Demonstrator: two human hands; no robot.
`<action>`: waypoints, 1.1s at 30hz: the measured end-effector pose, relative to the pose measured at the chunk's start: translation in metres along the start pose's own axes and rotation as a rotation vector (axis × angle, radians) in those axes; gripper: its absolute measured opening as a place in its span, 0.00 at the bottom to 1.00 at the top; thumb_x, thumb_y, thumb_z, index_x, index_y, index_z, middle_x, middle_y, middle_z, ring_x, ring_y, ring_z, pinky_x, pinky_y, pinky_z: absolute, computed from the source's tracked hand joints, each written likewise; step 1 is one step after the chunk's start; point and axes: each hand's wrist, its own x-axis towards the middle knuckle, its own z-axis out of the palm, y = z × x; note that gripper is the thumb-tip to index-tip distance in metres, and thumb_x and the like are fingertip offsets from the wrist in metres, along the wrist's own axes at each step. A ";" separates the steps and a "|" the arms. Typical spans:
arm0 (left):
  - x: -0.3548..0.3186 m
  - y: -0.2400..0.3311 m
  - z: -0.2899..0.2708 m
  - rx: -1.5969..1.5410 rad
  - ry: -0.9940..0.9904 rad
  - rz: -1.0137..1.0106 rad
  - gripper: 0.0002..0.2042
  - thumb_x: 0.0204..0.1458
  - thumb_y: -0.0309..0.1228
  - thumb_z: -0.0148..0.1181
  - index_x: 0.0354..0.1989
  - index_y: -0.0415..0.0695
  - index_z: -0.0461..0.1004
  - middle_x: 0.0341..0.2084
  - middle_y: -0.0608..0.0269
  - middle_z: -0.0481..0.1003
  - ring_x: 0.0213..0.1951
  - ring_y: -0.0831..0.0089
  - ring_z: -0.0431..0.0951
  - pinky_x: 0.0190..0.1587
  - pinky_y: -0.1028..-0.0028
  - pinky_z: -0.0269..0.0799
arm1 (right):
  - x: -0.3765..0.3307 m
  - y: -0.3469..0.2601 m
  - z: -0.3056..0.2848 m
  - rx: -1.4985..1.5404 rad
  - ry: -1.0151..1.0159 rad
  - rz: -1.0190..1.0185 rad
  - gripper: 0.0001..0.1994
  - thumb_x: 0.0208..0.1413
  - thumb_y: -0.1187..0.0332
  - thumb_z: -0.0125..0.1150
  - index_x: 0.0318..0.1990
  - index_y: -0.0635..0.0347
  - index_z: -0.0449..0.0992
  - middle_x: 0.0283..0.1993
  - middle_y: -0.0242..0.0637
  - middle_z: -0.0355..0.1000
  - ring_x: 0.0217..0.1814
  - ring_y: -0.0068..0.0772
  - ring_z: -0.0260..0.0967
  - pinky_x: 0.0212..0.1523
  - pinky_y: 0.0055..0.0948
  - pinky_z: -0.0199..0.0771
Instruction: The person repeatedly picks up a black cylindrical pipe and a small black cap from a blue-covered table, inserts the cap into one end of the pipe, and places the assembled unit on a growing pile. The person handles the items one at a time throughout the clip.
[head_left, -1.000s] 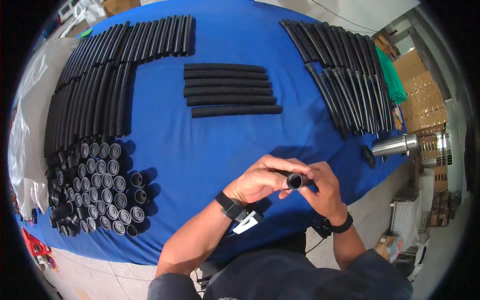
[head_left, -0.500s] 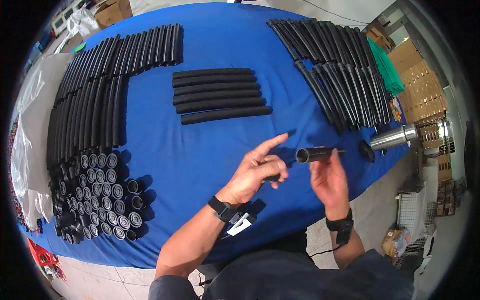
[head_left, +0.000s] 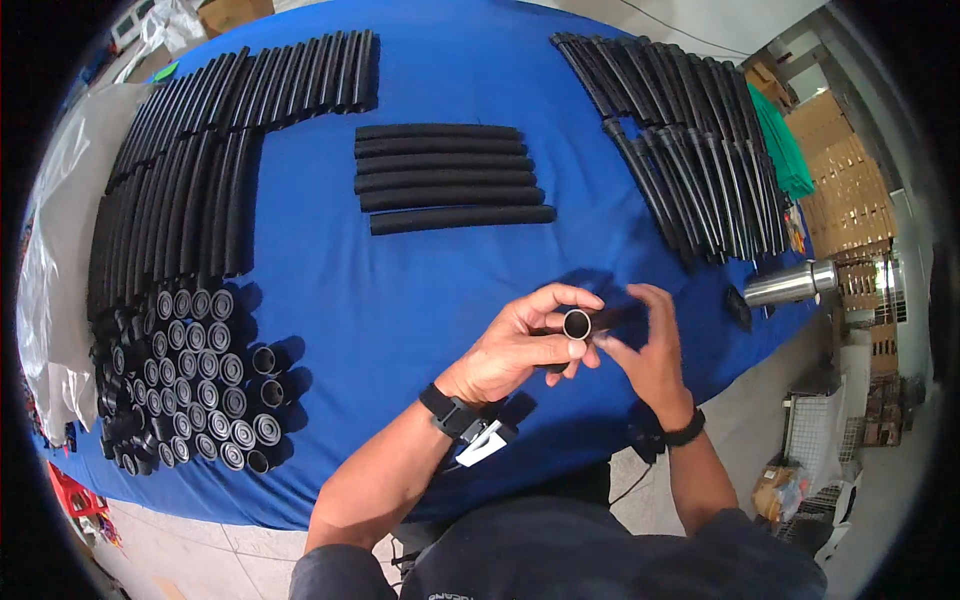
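Note:
A short black tube (head_left: 577, 324) has its round end turned up toward me. My left hand (head_left: 525, 340) pinches it near that end between thumb and forefinger. Another small black piece (head_left: 554, 368) shows under the left fingers, mostly hidden. Just right of the tube is my right hand (head_left: 655, 350), thumb and fingers spread apart around the tube's blurred far part. Whether the right thumb touches it I cannot tell. Beyond the hands, several black foam-like tubes (head_left: 445, 180) lie in a stack of rows on the blue cloth (head_left: 450, 300).
Black round caps (head_left: 207, 365) cluster at the left, with rows of black tubes (head_left: 180, 210) behind them. Longer black tubes with collars (head_left: 690, 150) lie at the far right. A metal cylinder (head_left: 790, 285) and a black bundle (head_left: 738, 308) sit near the right edge.
The short tube has moved left from my right hand into my left, its end turning toward me. The left forefinger has closed onto it; the right fingers have spread.

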 end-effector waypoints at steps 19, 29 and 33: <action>0.012 0.009 -0.002 -0.294 0.344 0.215 0.21 0.67 0.38 0.56 0.65 0.43 0.65 0.33 0.59 0.75 0.33 0.68 0.77 0.29 0.75 0.73 | -0.022 0.003 -0.008 0.764 -0.275 0.551 0.17 0.60 0.71 0.66 0.54 0.65 0.72 0.39 0.34 0.76 0.38 0.24 0.74 0.41 0.25 0.75; 0.009 0.007 -0.027 -0.502 0.218 0.109 0.22 0.71 0.54 0.40 0.48 0.48 0.69 0.39 0.47 0.79 0.31 0.59 0.84 0.21 0.72 0.74 | -0.030 -0.001 -0.020 0.698 -0.581 0.776 0.13 0.64 0.73 0.59 0.53 0.64 0.68 0.34 0.35 0.73 0.27 0.22 0.73 0.25 0.24 0.74; 0.008 0.006 -0.028 -0.494 0.181 0.070 0.30 0.68 0.63 0.33 0.45 0.49 0.71 0.26 0.49 0.79 0.17 0.66 0.74 0.16 0.75 0.61 | -0.030 0.000 -0.021 0.508 -0.707 0.701 0.14 0.64 0.71 0.59 0.54 0.65 0.68 0.34 0.36 0.74 0.26 0.23 0.74 0.23 0.24 0.74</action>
